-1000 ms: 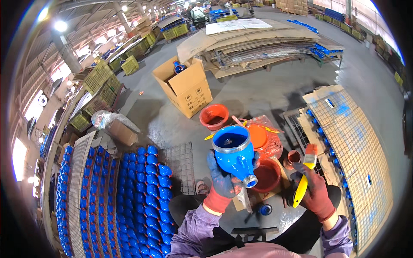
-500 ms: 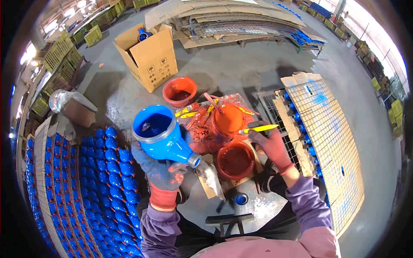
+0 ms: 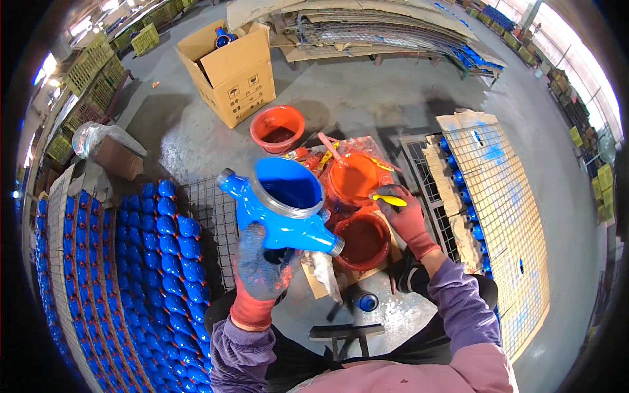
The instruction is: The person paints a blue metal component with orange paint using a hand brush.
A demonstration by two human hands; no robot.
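Note:
A glossy blue water meter body (image 3: 278,216) is in my gloved left hand (image 3: 257,262), which grips it from below. Its wide round mouth with a bare metal rim faces up, and a threaded end sticks out at each side. My right hand (image 3: 405,213), in a red and dark glove, is closed on a yellow-handled paintbrush (image 3: 391,200). The brush's front end is at the right rim of a bowl of orange-red paint (image 3: 354,177); its bristles cannot be made out. Just below stands a bowl of dark red paint (image 3: 362,241), close to the body's right threaded end.
Rows of blue meter bodies (image 3: 173,262) stand at the left. Behind the bowls are another red bowl (image 3: 278,128) and a cardboard box (image 3: 239,78). At the right, a wire rack (image 3: 504,216) leans over more blue parts. A blue round piece (image 3: 367,302) lies between my feet.
My left hand has turned the meter body, so its second threaded end now shows, and moved it right. The paintbrush has swung round, its handle now pointing lower right beside the orange-red paint bowl.

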